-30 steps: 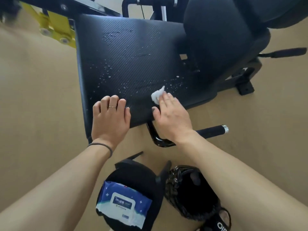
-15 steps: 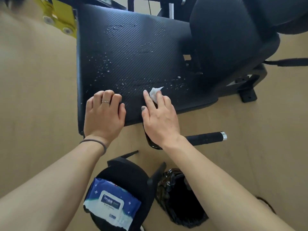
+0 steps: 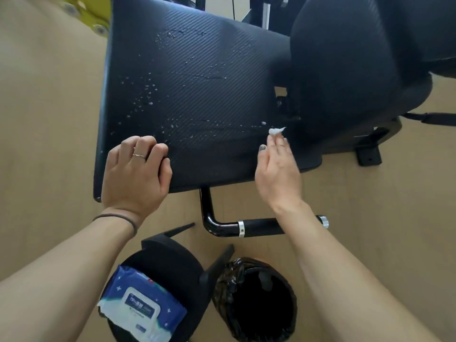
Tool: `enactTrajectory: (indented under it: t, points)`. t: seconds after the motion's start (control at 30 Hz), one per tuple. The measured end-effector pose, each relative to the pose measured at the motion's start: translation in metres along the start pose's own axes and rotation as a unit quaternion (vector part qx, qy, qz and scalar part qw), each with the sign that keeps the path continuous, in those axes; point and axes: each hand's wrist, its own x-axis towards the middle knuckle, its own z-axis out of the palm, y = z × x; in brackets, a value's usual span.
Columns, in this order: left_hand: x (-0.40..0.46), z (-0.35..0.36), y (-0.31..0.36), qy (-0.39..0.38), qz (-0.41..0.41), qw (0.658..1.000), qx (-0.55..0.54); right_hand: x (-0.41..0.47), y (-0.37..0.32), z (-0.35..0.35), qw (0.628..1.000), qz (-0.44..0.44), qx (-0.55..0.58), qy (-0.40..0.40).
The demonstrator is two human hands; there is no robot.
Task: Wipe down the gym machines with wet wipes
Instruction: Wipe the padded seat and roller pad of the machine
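R grip point(image 3: 277, 169): wipe point(image 3: 276, 131) at fingertips, seat pad point(image 3: 197, 95) edge.

A gym is shown: a padded machine seat point(image 3: 197, 95), a grip handle point(image 3: 261, 227) and a yellow frame point(image 3: 91, 13) are seen.

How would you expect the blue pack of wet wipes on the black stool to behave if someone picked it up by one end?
The wipes pack looks like soft film with a crinkled end seam, so it would probably sag rather than stay flat. Its rigid flip lid may stiffen the middle. It overhangs the stool, so a nudge might slide it off.
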Motion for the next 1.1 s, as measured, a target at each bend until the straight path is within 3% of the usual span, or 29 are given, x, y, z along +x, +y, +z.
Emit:
enactTrajectory:
  t: [0.07,0.2,0.3,0.37,0.47,0.57,0.63,0.73,0.83,0.87,0.93,1.03,1.1]
  points:
    - [0.0,0.001,0.0,0.003,0.002,1.0,-0.001,-0.004,-0.023,0.008,1.0,0.012,-0.007,0.007]
    - [0.0,0.003,0.0,0.011,0.008,1.0,0.006,-0.039,-0.092,0.036,0.991,-0.129,0.022,-0.027]
    - [-0.001,0.004,-0.001,0.019,0.012,1.0,0.006,-0.032,-0.071,0.024,0.977,-0.207,-0.039,-0.03]
    - [-0.001,0.006,-0.002,0.016,0.011,1.0,0.004,-0.006,-0.021,0.008,0.982,-0.164,-0.093,0.017]
    - [0.0,0.007,-0.001,0.013,0.01,1.0,0.009,0.026,0.04,-0.019,0.998,0.008,-0.054,0.036]
    - [-0.001,0.008,-0.001,0.012,0.011,1.0,0.011,0.025,0.011,-0.008,0.999,0.03,-0.021,0.029]
    - [0.0,0.008,-0.002,0.014,0.011,1.0,0.014,0.014,-0.034,0.006,1.0,-0.02,-0.001,0.01]
    - [-0.001,0.009,-0.001,0.017,0.015,0.999,0.024,-0.016,-0.087,0.02,0.985,-0.165,0.013,-0.04]
    - [-0.001,0.009,-0.001,0.025,0.012,0.999,0.028,-0.007,-0.067,0.014,0.966,-0.255,-0.019,-0.027]
    - [-0.001,0.01,-0.001,0.026,0.011,0.999,0.026,0.006,-0.049,0.011,0.966,-0.254,-0.04,0.002]
    - [0.0,0.01,-0.002,0.024,0.014,0.999,0.026,0.043,-0.011,-0.002,0.984,-0.16,-0.048,0.063]
    - [0.0,0.011,-0.002,0.019,0.016,0.999,0.029,0.072,-0.001,-0.006,0.999,-0.005,-0.016,0.032]
    - [0.0,0.012,-0.003,0.02,0.016,0.999,0.029,0.058,-0.034,0.011,0.998,-0.043,-0.016,0.037]
